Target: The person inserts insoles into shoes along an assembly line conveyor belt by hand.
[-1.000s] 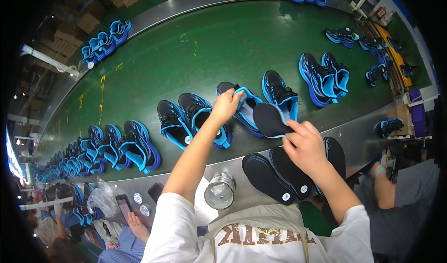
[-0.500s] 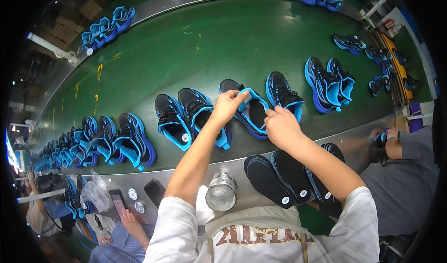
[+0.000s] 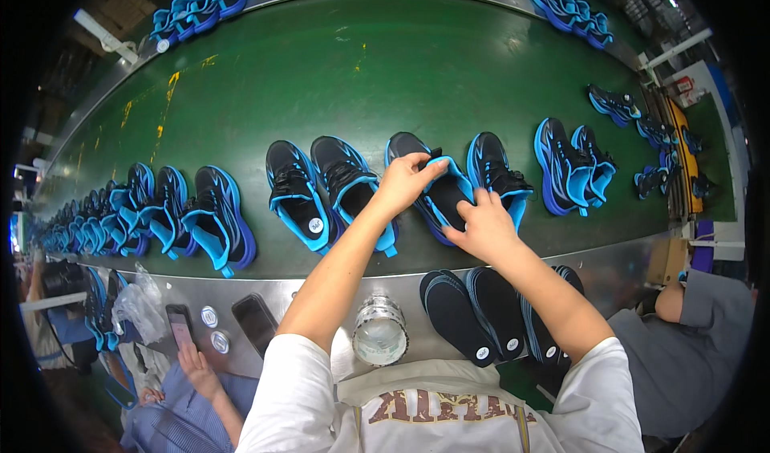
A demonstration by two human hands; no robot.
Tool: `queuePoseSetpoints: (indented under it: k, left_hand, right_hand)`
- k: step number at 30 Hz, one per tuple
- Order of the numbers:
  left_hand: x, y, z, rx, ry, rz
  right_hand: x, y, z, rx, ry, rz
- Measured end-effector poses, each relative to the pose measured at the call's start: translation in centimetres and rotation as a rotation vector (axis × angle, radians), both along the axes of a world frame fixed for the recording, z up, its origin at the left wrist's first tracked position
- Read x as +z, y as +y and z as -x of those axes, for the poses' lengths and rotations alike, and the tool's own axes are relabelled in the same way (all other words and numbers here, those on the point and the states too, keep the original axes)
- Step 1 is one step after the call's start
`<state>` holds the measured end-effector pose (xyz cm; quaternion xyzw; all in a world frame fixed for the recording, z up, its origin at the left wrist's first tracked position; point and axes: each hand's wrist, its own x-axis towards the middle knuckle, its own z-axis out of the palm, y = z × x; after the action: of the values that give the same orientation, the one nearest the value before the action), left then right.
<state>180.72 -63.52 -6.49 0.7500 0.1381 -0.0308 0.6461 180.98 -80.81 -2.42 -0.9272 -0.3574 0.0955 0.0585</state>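
Observation:
A black and blue sneaker (image 3: 451, 199) lies between my hands on the green conveyor belt, its toe pointing away from me. My left hand (image 3: 407, 184) is closed on the tongue and collar at the sneaker's opening. Over its heel end, my right hand (image 3: 491, 230) has its fingers apart, the thumb reaching to the heel collar. Part of the shoe's inside is hidden by the right hand. Just right of it stands another sneaker (image 3: 489, 160) with black laces. To the left is a pair; its left sneaker (image 3: 301, 204) shows an insole with a round white sticker.
Black insoles (image 3: 457, 316) lie on the metal edge (image 3: 409, 286) before me, beside a clear jar (image 3: 379, 333) and a dark phone (image 3: 255, 321). More sneakers (image 3: 215, 212) line the belt leftward; another pair (image 3: 561, 168) stands right. A co-worker's hand (image 3: 196, 369) touches a phone at left.
My right hand has loosened its pinch on the heel collar, and its fingers have spread. The left hand keeps hold at the tongue. The whole view has shifted slightly.

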Motion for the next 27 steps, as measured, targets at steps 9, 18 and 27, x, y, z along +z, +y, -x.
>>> queuePoseSetpoints:
  k: [9,18,27]
  left_hand:
    - [-0.3,-0.1,-0.1,-0.065,0.070,0.062]
    - [-1.8,0.1,-0.4,-0.059,-0.010,0.032]
    - [-1.9,0.0,-0.7,-0.055,0.067,-0.046]
  right_hand:
    - [-3.0,-0.4,-2.5,0.305,0.156,0.003]
    - [-6.2,2.1,-3.3,0.342,0.040,0.194]
    - [-6.9,3.5,-4.4,0.427,0.091,0.535]
